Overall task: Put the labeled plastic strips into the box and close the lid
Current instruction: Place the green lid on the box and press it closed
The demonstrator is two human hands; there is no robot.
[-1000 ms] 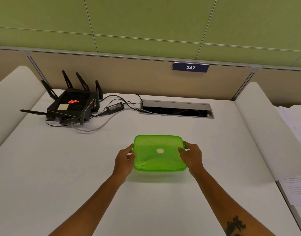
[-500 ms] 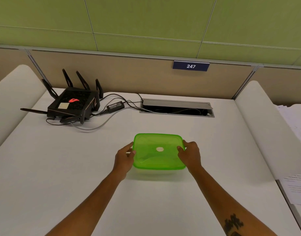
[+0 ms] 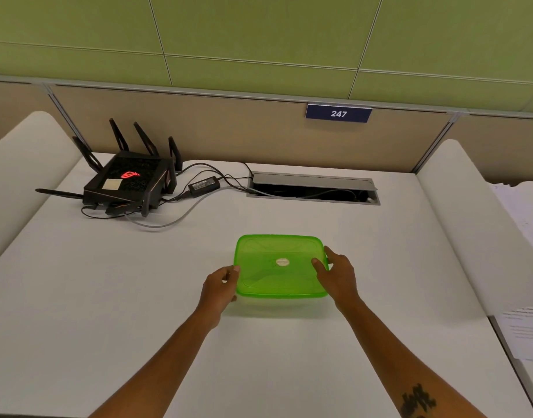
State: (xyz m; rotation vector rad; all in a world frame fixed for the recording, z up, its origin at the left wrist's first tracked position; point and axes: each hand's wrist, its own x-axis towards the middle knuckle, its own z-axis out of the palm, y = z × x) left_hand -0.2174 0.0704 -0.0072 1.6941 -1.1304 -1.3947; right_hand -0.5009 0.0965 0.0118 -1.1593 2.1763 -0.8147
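A translucent green lid (image 3: 280, 267) with a round white sticker covers the box mid-desk (image 3: 108, 297); left hand (image 3: 218, 289) and right hand (image 3: 339, 276) grasp its side edges.

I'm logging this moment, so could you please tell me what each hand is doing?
Left hand: gripping the left edge of the green lid.
Right hand: gripping the lid's right edge.

A black router (image 3: 129, 184) with antennas sits far left on the white tabletop (image 3: 78, 297), cables running right to a power brick (image 3: 204, 186) and cable hatch (image 3: 313, 188). Papers (image 3: 524, 267) lie at right.
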